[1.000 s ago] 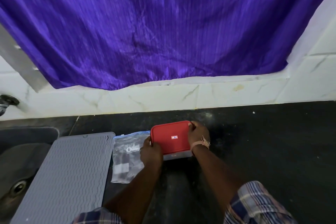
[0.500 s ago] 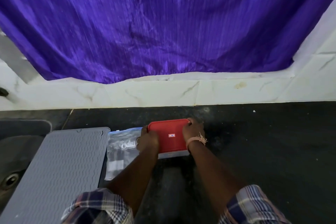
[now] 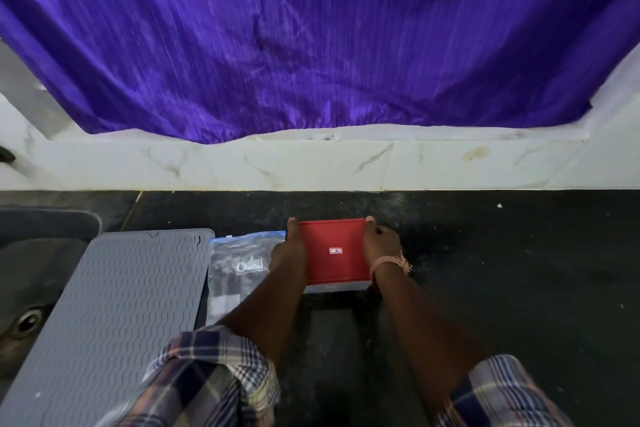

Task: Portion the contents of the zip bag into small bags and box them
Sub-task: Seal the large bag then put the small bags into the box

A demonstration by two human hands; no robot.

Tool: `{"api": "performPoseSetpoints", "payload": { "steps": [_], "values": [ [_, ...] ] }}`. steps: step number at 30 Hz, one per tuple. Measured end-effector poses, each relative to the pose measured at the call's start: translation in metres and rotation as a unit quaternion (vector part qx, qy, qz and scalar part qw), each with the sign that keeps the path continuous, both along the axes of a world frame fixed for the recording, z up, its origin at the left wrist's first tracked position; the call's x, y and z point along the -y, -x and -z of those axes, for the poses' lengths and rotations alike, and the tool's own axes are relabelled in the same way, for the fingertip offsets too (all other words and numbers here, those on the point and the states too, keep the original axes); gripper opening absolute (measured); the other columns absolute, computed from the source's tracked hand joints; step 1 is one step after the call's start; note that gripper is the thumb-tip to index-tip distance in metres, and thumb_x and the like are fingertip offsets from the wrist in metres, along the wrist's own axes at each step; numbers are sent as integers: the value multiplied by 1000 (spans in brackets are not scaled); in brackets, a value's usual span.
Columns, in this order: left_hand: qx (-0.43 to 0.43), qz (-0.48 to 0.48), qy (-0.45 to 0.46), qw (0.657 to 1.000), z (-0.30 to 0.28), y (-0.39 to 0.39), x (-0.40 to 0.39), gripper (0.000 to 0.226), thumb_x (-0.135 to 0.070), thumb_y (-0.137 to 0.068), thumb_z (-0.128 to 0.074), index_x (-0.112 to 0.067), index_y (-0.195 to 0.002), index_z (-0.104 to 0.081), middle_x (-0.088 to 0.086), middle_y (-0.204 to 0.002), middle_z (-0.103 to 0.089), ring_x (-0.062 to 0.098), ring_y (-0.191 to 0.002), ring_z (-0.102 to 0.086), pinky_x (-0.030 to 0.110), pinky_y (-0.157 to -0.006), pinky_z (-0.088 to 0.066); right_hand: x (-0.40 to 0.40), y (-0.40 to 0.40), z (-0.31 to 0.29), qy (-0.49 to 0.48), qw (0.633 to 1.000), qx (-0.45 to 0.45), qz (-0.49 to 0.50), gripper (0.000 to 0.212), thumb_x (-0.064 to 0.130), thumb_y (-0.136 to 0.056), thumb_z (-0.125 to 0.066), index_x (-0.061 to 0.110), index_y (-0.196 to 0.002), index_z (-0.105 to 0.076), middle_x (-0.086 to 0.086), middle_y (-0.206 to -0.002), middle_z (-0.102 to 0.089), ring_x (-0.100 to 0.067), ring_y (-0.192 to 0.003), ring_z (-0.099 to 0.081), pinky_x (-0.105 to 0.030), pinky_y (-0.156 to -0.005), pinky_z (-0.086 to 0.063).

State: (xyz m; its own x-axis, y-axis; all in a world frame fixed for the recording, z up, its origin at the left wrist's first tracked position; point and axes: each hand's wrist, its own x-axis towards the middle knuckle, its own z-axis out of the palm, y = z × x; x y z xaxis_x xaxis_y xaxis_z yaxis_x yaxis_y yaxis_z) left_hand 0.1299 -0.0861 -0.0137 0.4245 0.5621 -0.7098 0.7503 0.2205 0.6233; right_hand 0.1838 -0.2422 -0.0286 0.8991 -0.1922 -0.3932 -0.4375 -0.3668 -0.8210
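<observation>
Seen from a head-worn camera looking down at a black stone counter (image 3: 485, 270), a person's two bare forearms reach forward to a small rectangular box with a red lid (image 3: 333, 250). The left hand (image 3: 289, 253) grips the box's left side and the right hand (image 3: 379, 246) grips its right side, fingers curled over the far edge, so both hands clasp the box between them. The lid sits closed on a pale base, which shows only as a thin strip along the near edge. Just to the left of the box, partly hidden under the left hand and wrist, a clear zip bag (image 3: 239, 267) with a blue seal strip lies flat on the counter; its contents look dark but are too blurred to name. No small bags can be seen, and nothing appears to have been portioned, so the task looks to be at its very start: the box is not yet opened, and the filling, sealing and boxing all seem to remain. Left of the zip bag lies a grey ribbed silicone mat (image 3: 114, 305), partly covering a dark sink (image 3: 31, 288) with its drain showing. Behind the counter run white marble-look tiles (image 3: 311, 163), and above them hangs a purple curtain (image 3: 311, 45). The left forearm lies across the zip bag and would have to lift away before anyone could reach it.
</observation>
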Motion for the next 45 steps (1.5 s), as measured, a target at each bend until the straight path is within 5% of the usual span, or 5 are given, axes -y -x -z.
{"api": "performPoseSetpoints", "payload": {
  "steps": [9, 22, 27, 40, 45],
  "values": [
    [13, 23, -54, 998, 16, -3, -6, 94, -87, -86, -29, -9, -124, -64, 9, -105, -64, 31, -97, -66, 48, -98, -53, 3, -11, 7, -51, 998, -44, 2, 36, 44, -104, -43, 13, -96, -60, -2, -87, -55, -23, -84, -53, -32, -82, -37],
    [-2, 92, -201, 975, 25, -4, -3, 85, -74, -99, -20, -8, -116, -71, 18, -121, -69, 32, -110, -64, 36, -88, -40, 1, -11, 27, -8, 1000, 3, 7, 44, 51, -100, -44, 13, -87, -59, -10, -93, -63, -29, -87, -60, -37, -81, -44],
    [-12, 173, -253, 952, 27, -5, -7, 73, -67, -102, -13, -26, -145, -55, 19, -129, -65, 32, -117, -62, 37, -96, -42, 1, -9, 28, -19, 999, 18, 33, 43, 50, -98, -48, 13, -77, -55, -9, -81, -61, -28, -79, -59, -35, -74, -42],
    [23, -43, -54, 997, 7, 10, 2, 111, -95, -78, -31, -4, -134, -58, 19, -129, -65, 38, -113, -65, 52, -102, -50, 8, 9, -7, -79, 995, -9, 60, 59, 62, -97, -46, 8, -84, -68, -7, -81, -65, -24, -77, -60, -34, -76, -44],
    [65, -43, -129, 988, 0, 30, 4, 96, -81, -92, -15, -7, -131, -62, 19, -133, -64, 39, -122, -61, 48, -106, -47, 66, 49, 11, 174, 984, 35, -1, 52, 53, -99, -44, 8, -95, -70, -15, -103, -70, -34, -96, -65, -32, -76, -43]
  ]
}}
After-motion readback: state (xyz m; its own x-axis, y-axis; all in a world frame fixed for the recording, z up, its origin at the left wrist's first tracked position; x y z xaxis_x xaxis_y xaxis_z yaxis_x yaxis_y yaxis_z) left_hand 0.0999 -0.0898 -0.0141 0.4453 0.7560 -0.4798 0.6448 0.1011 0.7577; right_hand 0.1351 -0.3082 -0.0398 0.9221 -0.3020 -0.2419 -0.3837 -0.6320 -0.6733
